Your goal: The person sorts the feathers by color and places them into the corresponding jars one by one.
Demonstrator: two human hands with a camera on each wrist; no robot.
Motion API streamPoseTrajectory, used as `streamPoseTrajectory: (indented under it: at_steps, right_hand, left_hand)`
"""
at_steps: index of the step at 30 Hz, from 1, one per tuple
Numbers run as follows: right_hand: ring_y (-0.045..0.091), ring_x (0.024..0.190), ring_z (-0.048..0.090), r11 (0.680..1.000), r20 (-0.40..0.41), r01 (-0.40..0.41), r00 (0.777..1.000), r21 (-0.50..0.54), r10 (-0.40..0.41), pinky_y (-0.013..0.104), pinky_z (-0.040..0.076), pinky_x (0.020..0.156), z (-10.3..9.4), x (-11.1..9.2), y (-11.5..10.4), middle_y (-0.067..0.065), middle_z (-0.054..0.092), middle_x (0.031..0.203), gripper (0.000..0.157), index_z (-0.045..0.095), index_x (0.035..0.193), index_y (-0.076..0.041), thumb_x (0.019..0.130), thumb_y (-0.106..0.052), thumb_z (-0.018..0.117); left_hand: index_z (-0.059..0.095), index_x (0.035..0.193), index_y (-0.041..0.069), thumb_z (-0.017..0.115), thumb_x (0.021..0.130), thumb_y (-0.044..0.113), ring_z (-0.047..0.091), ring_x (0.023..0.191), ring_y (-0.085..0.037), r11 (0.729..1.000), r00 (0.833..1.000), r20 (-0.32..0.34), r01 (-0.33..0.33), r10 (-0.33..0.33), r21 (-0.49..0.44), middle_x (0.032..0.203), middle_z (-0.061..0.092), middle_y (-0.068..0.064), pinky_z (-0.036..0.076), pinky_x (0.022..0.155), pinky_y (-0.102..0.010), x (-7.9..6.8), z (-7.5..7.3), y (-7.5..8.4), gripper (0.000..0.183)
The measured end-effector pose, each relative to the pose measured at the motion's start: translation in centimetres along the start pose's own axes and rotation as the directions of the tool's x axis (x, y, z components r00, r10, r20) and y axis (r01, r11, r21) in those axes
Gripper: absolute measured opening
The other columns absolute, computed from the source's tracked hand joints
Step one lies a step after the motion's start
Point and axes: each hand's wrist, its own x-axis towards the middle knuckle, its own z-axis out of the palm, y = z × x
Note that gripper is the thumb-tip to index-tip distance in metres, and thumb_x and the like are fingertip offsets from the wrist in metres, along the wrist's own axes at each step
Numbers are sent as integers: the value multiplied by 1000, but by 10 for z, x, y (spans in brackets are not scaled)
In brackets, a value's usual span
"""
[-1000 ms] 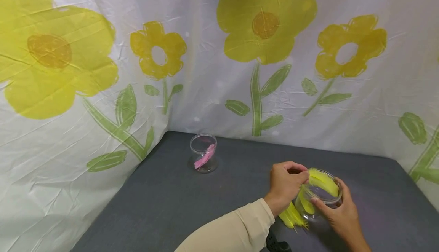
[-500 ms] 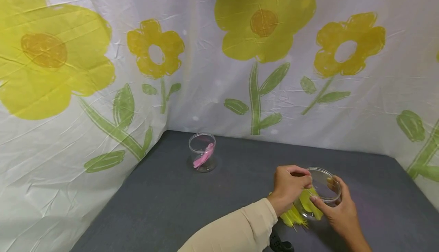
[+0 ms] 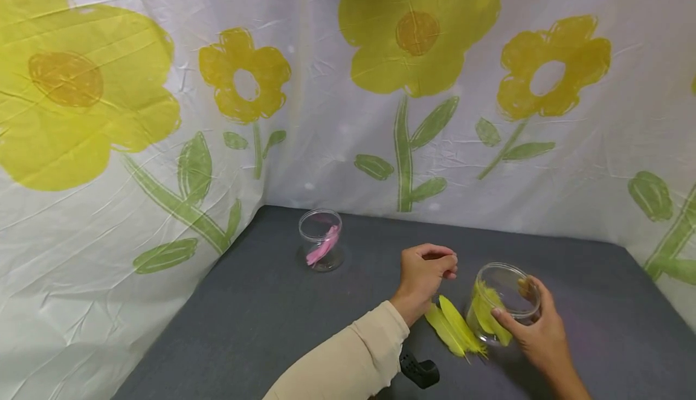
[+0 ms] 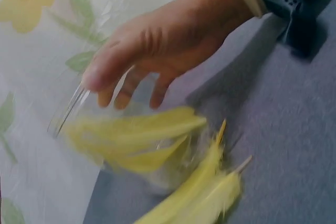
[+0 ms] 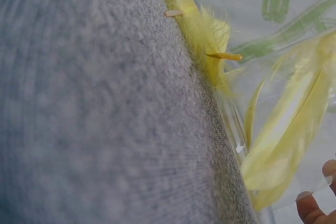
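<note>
My right hand (image 3: 544, 333) grips a clear plastic jar (image 3: 502, 264) by its side, the thumb near the rim. Inside the jar lean several yellow feathers (image 3: 487, 315), also plain in the left wrist view, where the right hand (image 4: 168, 40) curves over the jar. On the table just left of the jar lie more yellow feathers (image 3: 451, 327), their quills toward me. Above these my left hand (image 3: 426, 276) hovers, fingers loosely curled, with nothing visible in them. Through the jar wall in the right wrist view, feathers (image 5: 289, 135) and fingertips (image 5: 311, 207) show.
A second clear jar (image 3: 321, 240) with pink feathers (image 3: 324, 246) stands at the back left of the dark grey table (image 3: 304, 321). Behind the table hangs a white flower-print cloth (image 3: 321, 116). A black strapped device (image 3: 418, 371) sits at my left wrist.
My left hand has let go of a yellow feather, which dropped into the jar, and has moved left off the rim, above the loose feathers. The right hand has stayed on the jar.
</note>
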Motion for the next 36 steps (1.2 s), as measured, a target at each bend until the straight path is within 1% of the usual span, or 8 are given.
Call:
streamPoseTrajectory:
  at_steps: [5,9,13,18,21,24,30,36]
  right_hand:
    - [51,111,48,1000,14,-8,1000,2,8,5,36,69,-1,-1,0,34,44,131,92,23,149,1,79,-14,82]
    - [51,113,46,1000,14,-7,1000,0,7,4,34,70,-1,-1,1,34,43,132,93,23,149,0,79,-15,82]
    - [50,112,48,1000,2,1,1000,-1,-1,5,35,70,-1,0,2,34,44,131,92,24,148,1,78,-13,82]
    - [50,107,50,1000,11,-1,1000,3,1,8,39,66,0,-1,4,35,45,130,91,23,148,0,79,-13,81]
    - [50,109,50,1000,17,-9,1000,-2,9,7,39,65,0,-2,4,35,44,130,92,22,149,0,80,-15,81]
    - [47,114,47,1000,12,-9,1000,-10,9,5,36,68,0,-1,3,33,44,132,92,22,149,-1,80,-16,81]
    - [45,117,45,1000,0,0,1000,-1,0,3,34,73,0,0,2,33,45,133,92,24,149,0,79,-14,82]
    - [46,116,46,1000,-1,-1,1000,-5,1,4,35,71,0,1,2,32,45,133,92,24,148,0,79,-14,82]
  left_hand:
    - [72,82,-1,71,80,-8,61,58,-16,1000,999,-39,17,-17,1,75,66,-11,54,56,-30,7,-20,-10,7]
    - [71,83,-3,72,79,-8,60,57,-15,997,994,-85,73,-70,38,74,65,-10,55,57,-34,10,-34,-24,7]
    - [70,85,-4,72,78,-8,60,55,-14,987,988,-98,132,-123,90,72,65,-10,55,58,-38,10,-39,-41,8]
    - [70,86,-6,71,77,-10,58,53,-14,972,982,-97,175,-161,154,68,63,-8,53,53,-32,6,-39,-57,10]
    - [69,87,-8,71,75,-11,56,50,-13,965,981,-88,186,-173,183,65,62,-8,51,50,-28,4,-38,-65,12]
    - [68,88,-8,70,75,-12,55,49,-13,961,980,-77,196,-184,196,65,62,-8,49,48,-26,3,-36,-70,14]
    - [68,86,-7,71,73,-13,54,46,-12,950,979,-68,205,-194,238,64,61,-8,48,45,-25,0,-30,-78,15]
    - [67,76,-3,68,70,-17,53,42,-12,938,976,-91,215,-197,272,59,60,-8,48,43,-25,0,-24,-84,16]
